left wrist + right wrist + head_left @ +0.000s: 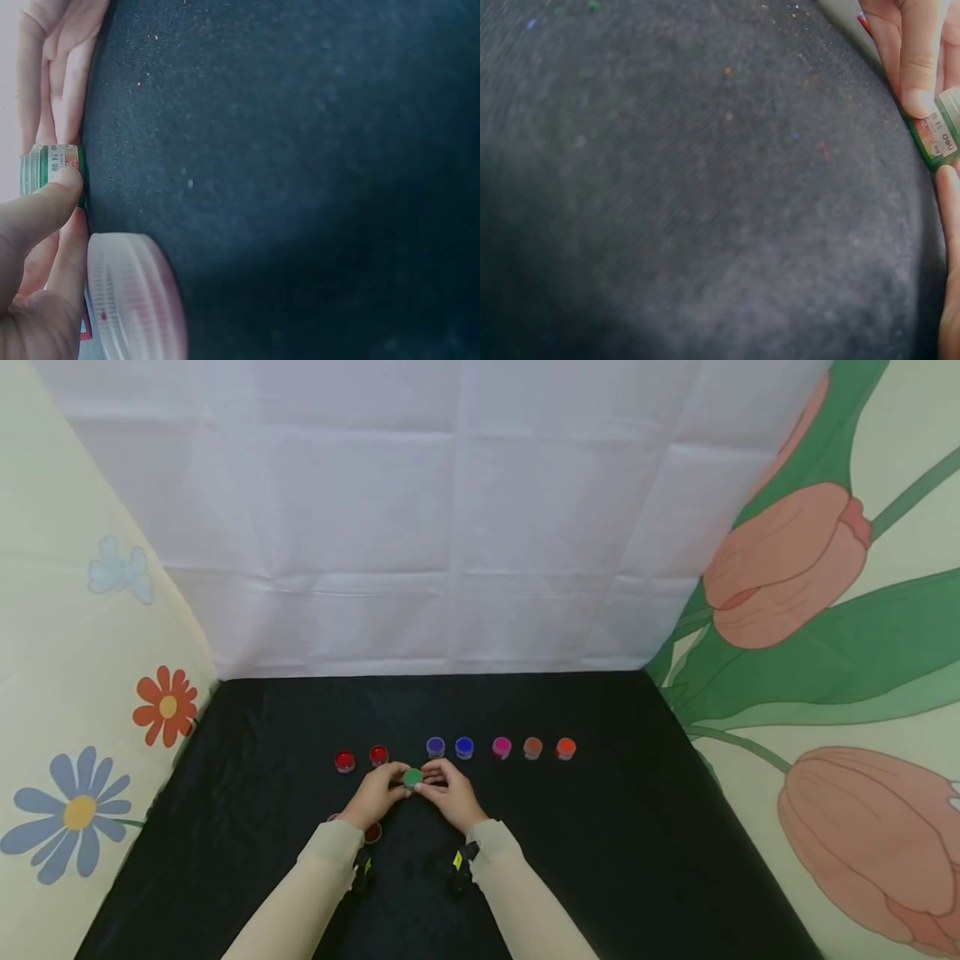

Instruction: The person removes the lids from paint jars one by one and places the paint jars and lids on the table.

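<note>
Both hands hold a small green paint jar (412,778) between them, above the near-middle of the black cloth. My left hand (372,796) grips its left side, and the left wrist view shows the thumb pressed over the printed label (64,161). On the opposite side my right hand (452,797) has its thumb and fingers against the jar. Two red jars (345,762) (378,755) stand just beyond the left hand. Behind the left wrist, a dark red round piece (372,833) is partly hidden. A clear ridged round piece (135,296) sits close to the left wrist camera.
Along the back, right of the red jars, runs a row: purple jar (436,747), blue jar (464,747), magenta jar (502,747), brown-orange jar (532,747) and orange jar (566,748). A white cloth (450,527) hangs behind the black-covered table (615,843).
</note>
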`<state>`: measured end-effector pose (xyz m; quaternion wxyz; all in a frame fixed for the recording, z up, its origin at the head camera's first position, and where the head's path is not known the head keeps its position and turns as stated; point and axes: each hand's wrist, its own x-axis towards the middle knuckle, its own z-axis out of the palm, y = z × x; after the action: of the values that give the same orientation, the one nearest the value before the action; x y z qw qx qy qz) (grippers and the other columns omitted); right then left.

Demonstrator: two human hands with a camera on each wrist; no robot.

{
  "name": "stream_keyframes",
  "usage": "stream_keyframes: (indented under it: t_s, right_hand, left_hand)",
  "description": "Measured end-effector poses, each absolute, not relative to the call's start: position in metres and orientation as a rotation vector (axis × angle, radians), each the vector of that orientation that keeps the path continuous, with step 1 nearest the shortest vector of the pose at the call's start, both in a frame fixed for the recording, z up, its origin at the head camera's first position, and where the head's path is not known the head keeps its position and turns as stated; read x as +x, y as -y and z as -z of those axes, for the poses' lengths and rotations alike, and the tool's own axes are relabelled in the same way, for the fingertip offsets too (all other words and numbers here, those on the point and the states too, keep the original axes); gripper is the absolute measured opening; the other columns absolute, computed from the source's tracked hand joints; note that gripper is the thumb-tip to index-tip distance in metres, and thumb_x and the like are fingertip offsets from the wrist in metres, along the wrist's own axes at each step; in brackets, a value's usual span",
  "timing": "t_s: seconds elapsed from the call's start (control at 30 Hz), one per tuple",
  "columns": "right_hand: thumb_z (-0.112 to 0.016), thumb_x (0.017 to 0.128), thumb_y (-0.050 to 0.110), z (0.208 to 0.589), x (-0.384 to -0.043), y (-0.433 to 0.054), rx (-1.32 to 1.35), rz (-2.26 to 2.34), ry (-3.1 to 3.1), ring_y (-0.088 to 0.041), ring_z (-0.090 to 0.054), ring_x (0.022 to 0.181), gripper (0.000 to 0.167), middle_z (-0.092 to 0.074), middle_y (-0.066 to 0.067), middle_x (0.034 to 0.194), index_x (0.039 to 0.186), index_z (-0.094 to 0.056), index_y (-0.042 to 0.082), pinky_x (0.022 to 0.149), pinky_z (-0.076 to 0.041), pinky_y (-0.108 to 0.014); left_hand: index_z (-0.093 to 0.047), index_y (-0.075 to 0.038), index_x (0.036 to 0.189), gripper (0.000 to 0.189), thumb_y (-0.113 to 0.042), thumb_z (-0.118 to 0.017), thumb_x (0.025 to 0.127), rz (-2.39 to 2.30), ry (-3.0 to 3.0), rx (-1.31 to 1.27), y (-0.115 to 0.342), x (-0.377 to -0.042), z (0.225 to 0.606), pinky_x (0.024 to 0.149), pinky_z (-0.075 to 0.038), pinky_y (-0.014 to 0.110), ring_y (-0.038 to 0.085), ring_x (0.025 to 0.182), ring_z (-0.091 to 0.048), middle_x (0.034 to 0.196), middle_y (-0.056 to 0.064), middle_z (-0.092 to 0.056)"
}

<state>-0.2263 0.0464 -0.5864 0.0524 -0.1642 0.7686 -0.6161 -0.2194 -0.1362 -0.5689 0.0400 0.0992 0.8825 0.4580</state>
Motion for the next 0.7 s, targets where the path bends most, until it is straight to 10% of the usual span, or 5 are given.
stream_keyframes:
  t_s: [0.7]
  right_hand:
    - [-0.067,0.099,0.01,0.583,-0.228,-0.05,-0.607,1.708,-2.435,-0.027,-0.063,0.11,0.034,-0.064,-0.015,0.12,0.132,-0.066,0.002,0.097,-0.053,-0.034]
  left_hand:
    - [-0.066,0.001,0.113,0.025,0.004,-0.073,0.089,-1.336,-2.753,0.326,0.135,-0.219,0.569,0.095,-0.051,0.052,0.035,0.107,-0.065,0.111,0.016,-0.067]
